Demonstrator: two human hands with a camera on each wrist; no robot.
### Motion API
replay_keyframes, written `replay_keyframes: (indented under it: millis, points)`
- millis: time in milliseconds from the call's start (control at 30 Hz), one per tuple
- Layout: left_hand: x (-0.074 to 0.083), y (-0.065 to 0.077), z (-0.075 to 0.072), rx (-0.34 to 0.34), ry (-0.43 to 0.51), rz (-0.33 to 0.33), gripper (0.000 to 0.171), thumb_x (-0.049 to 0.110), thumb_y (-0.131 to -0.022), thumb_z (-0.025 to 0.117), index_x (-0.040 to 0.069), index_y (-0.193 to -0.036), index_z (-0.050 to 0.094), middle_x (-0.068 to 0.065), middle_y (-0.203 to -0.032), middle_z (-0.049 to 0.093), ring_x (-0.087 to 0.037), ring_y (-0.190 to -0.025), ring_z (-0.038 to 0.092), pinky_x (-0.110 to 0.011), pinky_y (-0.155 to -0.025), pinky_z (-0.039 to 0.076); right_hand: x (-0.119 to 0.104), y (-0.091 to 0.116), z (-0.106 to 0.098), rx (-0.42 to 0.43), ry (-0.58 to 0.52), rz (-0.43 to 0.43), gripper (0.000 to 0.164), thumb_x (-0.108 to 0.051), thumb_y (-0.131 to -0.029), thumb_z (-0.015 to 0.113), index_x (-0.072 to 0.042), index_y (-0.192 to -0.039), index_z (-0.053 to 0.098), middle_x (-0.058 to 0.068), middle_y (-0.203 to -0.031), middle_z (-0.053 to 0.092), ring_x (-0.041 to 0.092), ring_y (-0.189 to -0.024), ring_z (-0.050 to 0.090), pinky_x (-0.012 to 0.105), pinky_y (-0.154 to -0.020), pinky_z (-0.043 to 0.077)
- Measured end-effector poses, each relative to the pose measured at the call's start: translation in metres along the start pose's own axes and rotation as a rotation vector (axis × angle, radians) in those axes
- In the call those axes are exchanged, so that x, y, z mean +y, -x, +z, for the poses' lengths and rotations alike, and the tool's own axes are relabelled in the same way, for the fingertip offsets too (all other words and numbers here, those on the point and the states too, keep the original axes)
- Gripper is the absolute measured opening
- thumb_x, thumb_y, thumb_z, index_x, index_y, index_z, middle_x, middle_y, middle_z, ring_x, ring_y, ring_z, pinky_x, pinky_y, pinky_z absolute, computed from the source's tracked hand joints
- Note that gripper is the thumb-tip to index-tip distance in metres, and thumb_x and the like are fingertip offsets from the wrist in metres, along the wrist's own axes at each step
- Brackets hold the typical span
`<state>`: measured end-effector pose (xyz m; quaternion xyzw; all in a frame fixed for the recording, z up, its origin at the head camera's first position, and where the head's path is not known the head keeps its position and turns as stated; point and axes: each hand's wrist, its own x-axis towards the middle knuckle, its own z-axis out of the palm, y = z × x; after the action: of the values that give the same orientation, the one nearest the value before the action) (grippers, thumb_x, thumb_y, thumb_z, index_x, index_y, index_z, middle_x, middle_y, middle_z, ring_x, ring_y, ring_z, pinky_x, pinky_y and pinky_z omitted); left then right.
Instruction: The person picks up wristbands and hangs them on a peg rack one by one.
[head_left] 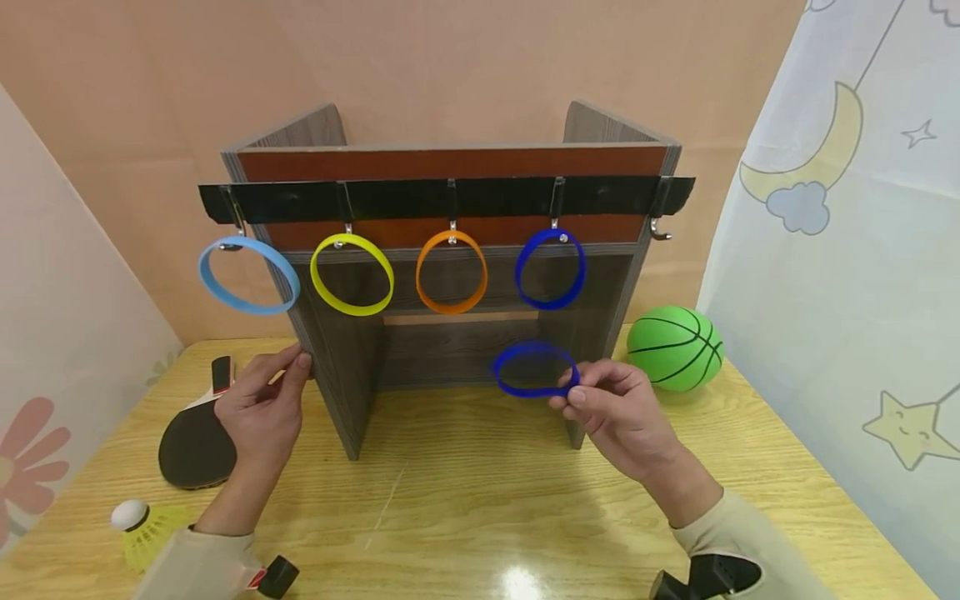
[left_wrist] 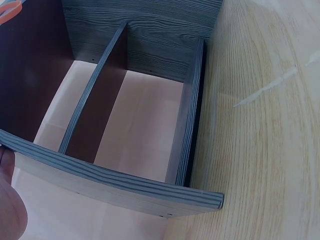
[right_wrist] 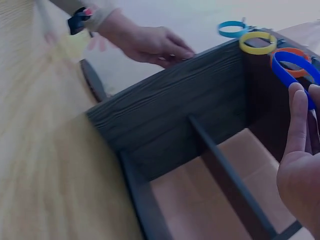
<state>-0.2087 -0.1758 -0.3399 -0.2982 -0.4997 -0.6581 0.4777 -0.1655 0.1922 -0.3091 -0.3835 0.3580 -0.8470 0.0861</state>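
Observation:
My right hand (head_left: 618, 412) pinches a dark blue wristband (head_left: 528, 393) between thumb and fingers, in front of the shelf's lower right part. The wristband is slightly blurred in the head view. At the shelf's left side panel (head_left: 330, 367), my left hand (head_left: 262, 408) grips the front edge with thumb and fingertips. Along a black strip (head_left: 397, 200) hang a light blue wristband (head_left: 247, 308), a yellow wristband (head_left: 352, 312), an orange wristband (head_left: 452, 309) and another dark blue wristband (head_left: 551, 305). At the strip's right end, a metal hook (head_left: 658, 232) carries no band.
Right of the grey wooden shelf sits a green ball (head_left: 675, 348). A black table tennis bat (head_left: 197, 448) and a yellow shuttlecock (head_left: 153, 533) lie at the left. Printed cloths hang around the wooden table (head_left: 450, 508).

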Motion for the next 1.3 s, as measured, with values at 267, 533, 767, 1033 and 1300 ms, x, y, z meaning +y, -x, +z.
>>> replay_keyframes:
  millis: [267, 533, 767, 1033, 1300]
  points:
    - [0.0, 0.0, 0.001, 0.006, 0.019, 0.001, 0.016, -0.018, -0.079, 0.066, -0.028, -0.089, 0.06, -0.022, -0.077, 0.065, -0.017, -0.068, 0.064, -0.022, -0.071, 0.056, -0.031, -0.011, 0.0, -0.063, -0.148, -0.112, 0.025, 0.021, -0.091, 0.042, 0.014, -0.099, 0.064, 0.024, -0.107, 0.063, 0.033, -0.097, 0.064, 0.031, -0.084, 0.053]
    - [0.002, -0.001, 0.003, 0.006, 0.023, 0.002, 0.017, -0.016, -0.079, 0.067, -0.028, -0.089, 0.06, -0.021, -0.077, 0.065, -0.017, -0.069, 0.063, -0.022, -0.071, 0.055, -0.052, -0.017, 0.001, -0.034, -0.222, -0.182, 0.024, 0.018, -0.093, 0.038, 0.018, -0.097, 0.062, 0.027, -0.107, 0.063, 0.035, -0.097, 0.064, 0.033, -0.083, 0.053]
    - [0.002, 0.0, 0.001, 0.001, 0.004, -0.003, 0.016, -0.017, -0.079, 0.066, -0.028, -0.09, 0.06, -0.02, -0.077, 0.065, -0.016, -0.069, 0.063, -0.021, -0.07, 0.055, -0.064, -0.021, -0.001, -0.005, -0.257, -0.21, 0.025, 0.018, -0.093, 0.037, 0.019, -0.098, 0.061, 0.03, -0.103, 0.063, 0.037, -0.096, 0.064, 0.035, -0.082, 0.054]
    - [0.0, 0.001, 0.0, -0.005, 0.015, -0.004, 0.015, -0.02, -0.078, 0.065, -0.028, -0.09, 0.06, -0.02, -0.078, 0.066, -0.017, -0.069, 0.064, -0.022, -0.071, 0.055, -0.065, -0.022, -0.006, 0.054, -0.275, -0.201, 0.026, 0.016, -0.094, 0.037, 0.019, -0.097, 0.063, 0.029, -0.102, 0.064, 0.036, -0.095, 0.064, 0.035, -0.081, 0.054]
    - [-0.001, 0.001, -0.001, -0.006, 0.027, 0.002, 0.014, -0.025, -0.077, 0.061, -0.028, -0.09, 0.059, -0.018, -0.079, 0.066, -0.017, -0.069, 0.064, -0.022, -0.071, 0.055, -0.062, -0.023, -0.012, 0.136, -0.256, -0.198, 0.025, 0.016, -0.094, 0.039, 0.017, -0.093, 0.065, 0.028, -0.099, 0.065, 0.034, -0.093, 0.065, 0.032, -0.078, 0.055]
